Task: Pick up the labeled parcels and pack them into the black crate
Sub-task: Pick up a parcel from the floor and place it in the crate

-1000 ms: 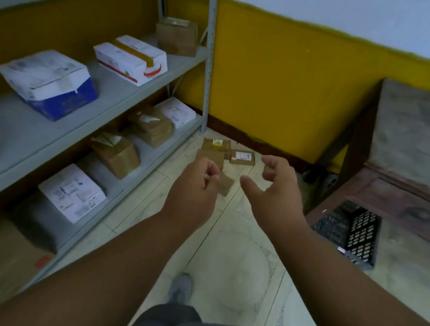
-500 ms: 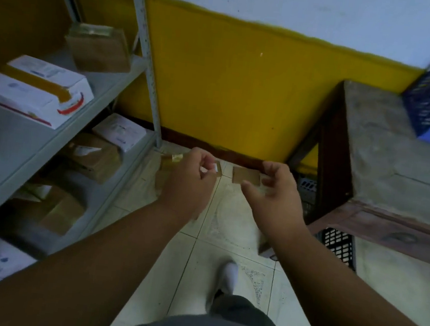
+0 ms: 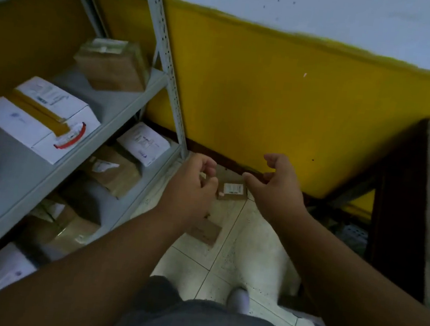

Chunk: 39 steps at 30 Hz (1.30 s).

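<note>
Brown cardboard parcels are lying on the pale tiled floor [image 3: 252,247] at the foot of the yellow wall [image 3: 282,103]. One small parcel [image 3: 232,191] with a white label is sitting face up between the two hands, and another parcel [image 3: 204,232] is lying nearer, partly hidden under the left wrist. The left hand [image 3: 191,184] is reaching forward with fingers curled loosely inward; whether it is pinching anything is not clear. The right hand [image 3: 276,188] is hovering just right of the labelled parcel, fingers relaxed and spread, holding nothing. The hands are apart, with the parcel showing in the gap. To the left, a grey metal shelf [image 3: 123,109] is carrying a white box [image 3: 39,118] and a brown box [image 3: 112,66] on its upper level, with more parcels below. A dark wooden table [image 3: 418,202] is standing at the right. Part of a perforated crate [image 3: 353,232] is showing beneath it, blurred.
</note>
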{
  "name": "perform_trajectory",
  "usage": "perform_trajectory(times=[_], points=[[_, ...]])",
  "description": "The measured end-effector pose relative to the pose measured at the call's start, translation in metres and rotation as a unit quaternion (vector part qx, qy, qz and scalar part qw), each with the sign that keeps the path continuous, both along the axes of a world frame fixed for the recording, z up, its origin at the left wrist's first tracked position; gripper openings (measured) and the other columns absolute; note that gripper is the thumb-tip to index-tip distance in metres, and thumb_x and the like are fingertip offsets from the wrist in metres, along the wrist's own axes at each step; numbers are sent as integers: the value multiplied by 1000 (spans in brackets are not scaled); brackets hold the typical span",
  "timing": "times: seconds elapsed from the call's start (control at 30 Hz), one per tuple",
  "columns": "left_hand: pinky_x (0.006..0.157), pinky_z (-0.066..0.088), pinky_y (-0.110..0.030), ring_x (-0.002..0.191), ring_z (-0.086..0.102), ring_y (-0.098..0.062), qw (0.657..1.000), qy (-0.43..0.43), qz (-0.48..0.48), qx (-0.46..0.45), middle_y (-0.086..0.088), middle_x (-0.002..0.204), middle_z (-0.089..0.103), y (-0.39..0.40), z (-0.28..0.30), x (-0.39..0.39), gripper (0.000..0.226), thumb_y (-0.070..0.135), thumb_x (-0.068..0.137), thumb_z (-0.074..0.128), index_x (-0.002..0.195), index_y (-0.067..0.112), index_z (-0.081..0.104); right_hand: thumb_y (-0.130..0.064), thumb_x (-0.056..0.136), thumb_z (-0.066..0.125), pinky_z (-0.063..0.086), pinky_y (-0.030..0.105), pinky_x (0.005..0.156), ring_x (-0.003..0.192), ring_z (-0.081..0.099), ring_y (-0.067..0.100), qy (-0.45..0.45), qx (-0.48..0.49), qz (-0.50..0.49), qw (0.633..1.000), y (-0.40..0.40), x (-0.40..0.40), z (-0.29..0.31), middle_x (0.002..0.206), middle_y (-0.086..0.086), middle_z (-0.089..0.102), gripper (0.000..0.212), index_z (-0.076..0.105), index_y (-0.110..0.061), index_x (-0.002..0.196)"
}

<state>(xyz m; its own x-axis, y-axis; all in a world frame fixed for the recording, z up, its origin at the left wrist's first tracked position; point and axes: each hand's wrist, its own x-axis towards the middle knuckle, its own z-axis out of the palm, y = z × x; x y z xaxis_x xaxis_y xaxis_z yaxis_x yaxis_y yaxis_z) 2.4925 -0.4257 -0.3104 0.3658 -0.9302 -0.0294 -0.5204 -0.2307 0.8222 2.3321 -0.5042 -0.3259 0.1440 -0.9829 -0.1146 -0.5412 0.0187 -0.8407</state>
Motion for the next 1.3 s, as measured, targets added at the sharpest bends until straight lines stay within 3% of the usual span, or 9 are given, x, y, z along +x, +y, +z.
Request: perform_trajectory(times=[0.07, 0.2, 0.37, 0.57, 0.77, 0.9, 1.0, 1.1, 1.3], points=[[52, 42, -11, 78, 54, 4, 1000, -3, -10, 25, 16, 94, 58, -19, -9, 12, 18, 21, 93, 56, 99, 37, 51, -41, 84, 76, 53, 24, 70, 112, 53, 11, 4, 12, 1, 1000, -22, 13, -12, 137, -2, 51, 64, 44, -30, 138], [55, 44, -11, 73, 55, 5, 999, 9, -27, 27, 13, 89, 59, -61, -30, 43, 19, 16, 92, 56, 97, 34, 54, -41, 84, 76, 57, 41, 87, 114, 53, 14, 18, 34, -11, 999, -60, 46, -34, 139, -1, 50, 65, 44, -28, 138], [56, 42, -9, 74, 56, 4, 999, 21, -46, 16, 14, 87, 60, -139, -86, 79, 23, 15, 90, 56, 92, 38, 54, -40, 85, 75, 54, 41, 89, 111, 54, 17, 43, 32, -47, 997, -125, 88, -75, 136, 1, 49, 62, 46, -24, 137], [52, 38, -8, 75, 54, 6, 995, 9, -57, 86, 13, 85, 58, -237, -212, 92, 18, 18, 92, 56, 96, 36, 55, -35, 85, 74, 52, 46, 93, 113, 58, 20, 26, 106, -100, 989, -186, 113, -196, 130, 1, 55, 53, 52, -21, 131], [66, 39, -19, 93, 58, -6, 980, -1, -93, 178, 8, 111, 61, -307, -409, 82, 25, 18, 96, 55, 118, 30, 55, -31, 85, 73, 54, 45, 91, 104, 63, 21, 23, 217, -125, 968, -237, 119, -381, 121, 1, 59, 37, 55, -24, 117], [74, 54, -27, 101, 63, -17, 958, -50, -162, 231, -1, 129, 60, -328, -543, 80, 36, 14, 95, 55, 130, 25, 52, -21, 90, 69, 56, 42, 88, 104, 65, 29, -117, 368, -229, 894, -254, 110, -500, 113, 12, 64, 19, 57, -29, 102], [49, 49, -14, 80, 63, -11, 940, -102, -208, 252, 0, 130, 58, -346, -623, 85, 39, 19, 94, 59, 129, 32, 49, -19, 93, 66, 57, 39, 84, 105, 65, 25, -236, 458, -311, 799, -261, 99, -582, 105, 9, 64, 10, 63, -26, 100], [36, 36, -8, 75, 58, -10, 930, -129, -228, 258, -4, 132, 57, -363, -690, 90, 41, 15, 92, 62, 128, 29, 49, -21, 90, 72, 59, 36, 76, 98, 67, 22, -272, 477, -357, 756, -260, 103, -654, 101, 3, 64, 9, 66, -24, 97], [59, 45, -15, 113, 58, -20, 918, -146, -245, 275, -4, 146, 41, -387, -783, 81, 64, 11, 90, 67, 145, 24, 36, -23, 91, 69, 57, 40, 75, 97, 67, 25, -321, 500, -372, 714, -264, 113, -747, 107, 7, 63, 18, 62, -20, 108]])
